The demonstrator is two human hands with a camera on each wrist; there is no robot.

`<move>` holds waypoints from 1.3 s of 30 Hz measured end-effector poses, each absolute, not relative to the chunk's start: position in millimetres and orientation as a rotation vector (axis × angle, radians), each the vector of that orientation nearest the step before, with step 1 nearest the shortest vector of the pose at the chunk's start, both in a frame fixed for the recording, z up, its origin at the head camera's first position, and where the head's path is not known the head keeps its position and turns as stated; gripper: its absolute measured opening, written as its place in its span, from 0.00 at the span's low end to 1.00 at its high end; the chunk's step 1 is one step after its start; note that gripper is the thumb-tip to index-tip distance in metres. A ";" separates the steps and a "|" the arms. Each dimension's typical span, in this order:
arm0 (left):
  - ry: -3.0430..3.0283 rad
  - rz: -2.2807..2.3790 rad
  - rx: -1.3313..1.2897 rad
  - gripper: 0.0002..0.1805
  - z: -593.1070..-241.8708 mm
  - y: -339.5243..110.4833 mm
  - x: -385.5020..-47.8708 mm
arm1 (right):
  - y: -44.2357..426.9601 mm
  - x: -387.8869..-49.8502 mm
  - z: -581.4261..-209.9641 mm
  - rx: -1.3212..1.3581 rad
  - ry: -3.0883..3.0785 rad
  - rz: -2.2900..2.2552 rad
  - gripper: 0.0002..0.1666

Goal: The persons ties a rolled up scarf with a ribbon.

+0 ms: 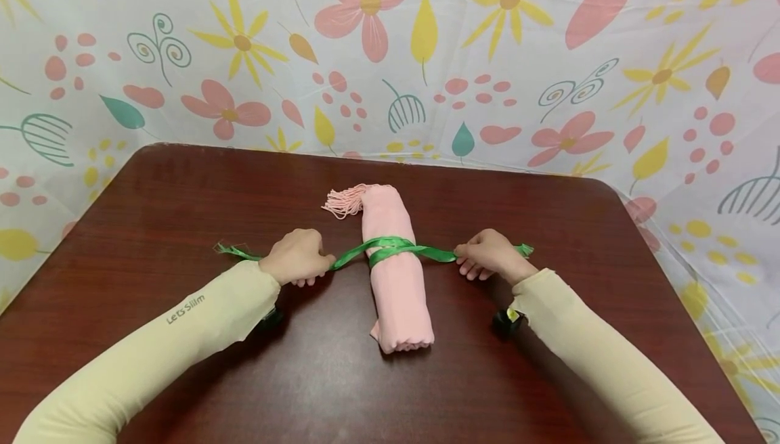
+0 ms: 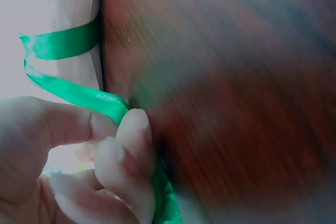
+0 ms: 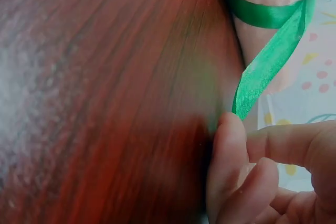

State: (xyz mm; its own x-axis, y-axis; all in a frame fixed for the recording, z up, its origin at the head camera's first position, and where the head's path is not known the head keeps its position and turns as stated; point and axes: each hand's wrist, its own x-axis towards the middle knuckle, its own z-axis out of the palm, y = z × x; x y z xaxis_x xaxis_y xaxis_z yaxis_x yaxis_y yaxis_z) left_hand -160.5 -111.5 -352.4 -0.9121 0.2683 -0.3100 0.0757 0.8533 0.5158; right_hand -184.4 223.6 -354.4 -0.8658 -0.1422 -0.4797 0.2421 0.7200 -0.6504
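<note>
A rolled pink cloth (image 1: pixel 399 302) with a tassel (image 1: pixel 344 201) at its far end lies on the table. Round its middle runs a green ribbon (image 1: pixel 390 249), crossed over itself on top. On the left side, my left hand (image 1: pixel 298 256) pinches one end of the ribbon between thumb and fingers, and a frayed tail sticks out beyond it. My right hand (image 1: pixel 492 254) pinches the other end on the right, its tip showing past the hand. Both wrist views show the ribbon (image 2: pixel 79 93) running from the roll into the fingertips (image 3: pixel 231 129).
The dark brown wooden table (image 1: pixel 305 390) has its far edge against a floral-patterned cloth backdrop (image 1: pixel 426 105). Dark wrist devices (image 1: pixel 507 321) show under the cream sleeves (image 1: pixel 201 315).
</note>
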 end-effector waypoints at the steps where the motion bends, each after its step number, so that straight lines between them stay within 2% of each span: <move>1: 2.654 0.740 0.253 0.18 -352.5 -110.8 -159.7 | 223.4 -183.8 -354.4 0.075 2.418 -1.019 0.18; 12: 2.758 0.934 0.266 0.15 -354.7 -111.3 -161.8 | 221.4 -176.7 -352.3 0.085 2.458 -1.376 0.20; 19: 2.862 1.071 0.238 0.07 -355.3 -112.3 -165.8 | 215.7 -179.6 -350.0 0.115 2.392 -1.602 0.17; 23: 2.854 1.205 0.208 0.07 -355.9 -111.8 -166.9 | 212.1 -179.6 -347.3 0.154 2.282 -1.770 0.16; 32: 2.855 1.493 0.210 0.06 -355.2 -107.0 -170.1 | 204.3 -175.7 -342.6 0.085 2.085 -2.091 0.05; 39: 2.653 1.785 0.187 0.06 -352.3 -100.0 -170.7 | 197.5 -173.4 -340.0 -0.011 1.954 -2.267 0.05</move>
